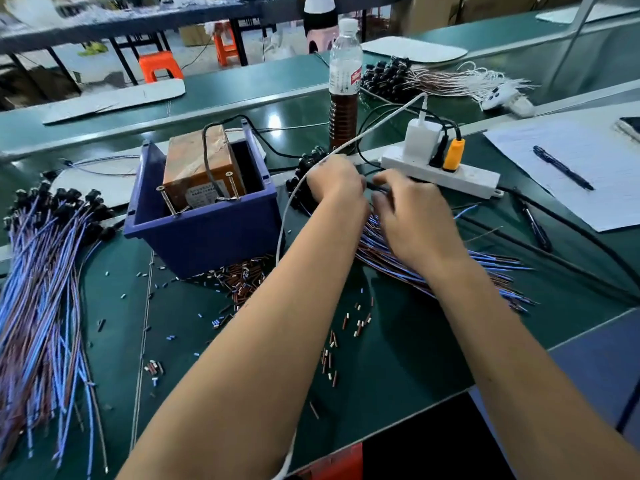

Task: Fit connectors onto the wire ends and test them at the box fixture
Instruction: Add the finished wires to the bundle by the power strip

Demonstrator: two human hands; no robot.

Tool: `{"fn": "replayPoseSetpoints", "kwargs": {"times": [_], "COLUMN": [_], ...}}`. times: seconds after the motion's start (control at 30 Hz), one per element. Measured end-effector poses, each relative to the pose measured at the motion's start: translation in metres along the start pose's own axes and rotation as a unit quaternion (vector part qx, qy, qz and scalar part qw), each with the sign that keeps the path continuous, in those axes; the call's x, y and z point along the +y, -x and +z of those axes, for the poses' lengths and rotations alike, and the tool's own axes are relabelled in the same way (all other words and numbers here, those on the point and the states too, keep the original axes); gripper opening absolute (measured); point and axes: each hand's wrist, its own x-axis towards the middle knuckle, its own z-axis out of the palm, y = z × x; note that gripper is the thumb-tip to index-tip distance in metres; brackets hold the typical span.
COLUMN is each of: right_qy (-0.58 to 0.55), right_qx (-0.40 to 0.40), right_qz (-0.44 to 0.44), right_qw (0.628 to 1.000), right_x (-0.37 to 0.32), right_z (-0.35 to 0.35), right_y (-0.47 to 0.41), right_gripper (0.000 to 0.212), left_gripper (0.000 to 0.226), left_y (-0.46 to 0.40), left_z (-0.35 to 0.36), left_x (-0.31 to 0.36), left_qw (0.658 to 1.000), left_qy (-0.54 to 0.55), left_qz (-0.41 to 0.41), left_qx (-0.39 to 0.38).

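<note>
A thin wire is pinched between the curled left hand and right hand; light and limp, it is best held near its end.

Both hands over wire bundle, beside blue box.

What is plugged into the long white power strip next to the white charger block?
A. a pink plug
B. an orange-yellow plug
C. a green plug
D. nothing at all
B. On the long white power strip, an orange-yellow plug with a black cord stands upright, with a black plug between it and the white charger block.
</note>
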Motion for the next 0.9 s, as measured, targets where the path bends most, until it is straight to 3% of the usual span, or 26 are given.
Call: {"fn": "replayPoseSetpoints", "kwargs": {"times": [0.2,0.37,0.53,0.63,0.77,0.9], "right_qy": [0.006,0.0,0.084,0.078,0.123,0.171], "right_qx": [-0.011,-0.047,-0.101,-0.079,-0.102,-0.081], "right_qz": [-0.01,-0.004,0.04,0.063,0.068,0.068], "right_qw": [1.0,0.999,0.991,0.992,0.985,0.98], "right_x": [-0.002,0.004,0.015,0.026,0.028,0.023], "right_z": [0.002,-0.009,-0.016,-0.025,-0.021,-0.01], "right_y": [-0.005,0.0,0.014,0.022,0.026,0.027], "right_gripper": [0.022,0.028,0.014,0.01,0.01,0.018], "left_gripper": [0.031,0.032,0.041,0.045,0.02,0.027], "left_y": [-0.009,-0.025,-0.038,-0.041,-0.04,-0.035], "left_z": [-0.005,-0.011,-0.024,-0.028,-0.028,-0.031], "left_x": [0.012,0.016,0.006,0.0,-0.004,-0.011], "left_qw": [0.994,0.983,0.949,0.92,0.876,0.841], "left_qy": [0.0,-0.102,-0.246,-0.307,-0.42,-0.48], "left_qz": [0.098,0.149,0.177,0.218,0.228,0.243], "left_qx": [-0.041,0.042,0.086,0.112,0.075,0.056]}}
